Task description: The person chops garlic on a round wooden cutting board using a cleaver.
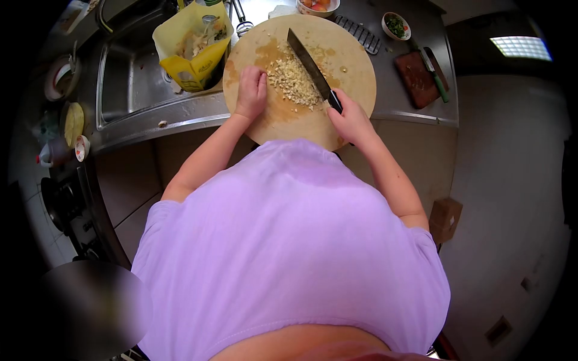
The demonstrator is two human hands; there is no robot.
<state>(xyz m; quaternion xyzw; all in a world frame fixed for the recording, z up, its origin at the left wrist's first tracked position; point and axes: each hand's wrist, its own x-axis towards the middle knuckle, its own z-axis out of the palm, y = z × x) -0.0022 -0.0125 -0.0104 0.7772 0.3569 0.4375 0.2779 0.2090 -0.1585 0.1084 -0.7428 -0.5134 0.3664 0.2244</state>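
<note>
On a round wooden cutting board (355, 66) lies a heap of finely chopped pale pieces (293, 81). My right hand (350, 118) is closed round the black handle of a large knife (308, 62), at the board's lower right. The blade points up and to the left, along the right side of the heap. At the board's left edge, my left hand (251, 91) rests with its fingers curled in, just left of the heap. Whether anything is inside those fingers is hidden.
Left of the board, a yellow bag (194, 69) of scraps stands by a metal sink (129, 84). To the right are a black slotted rack (359, 35), a bowl of chopped greens (396, 26) and a brown board (415, 78) with a green-handled knife (438, 81). Another bowl (318, 6) stands behind.
</note>
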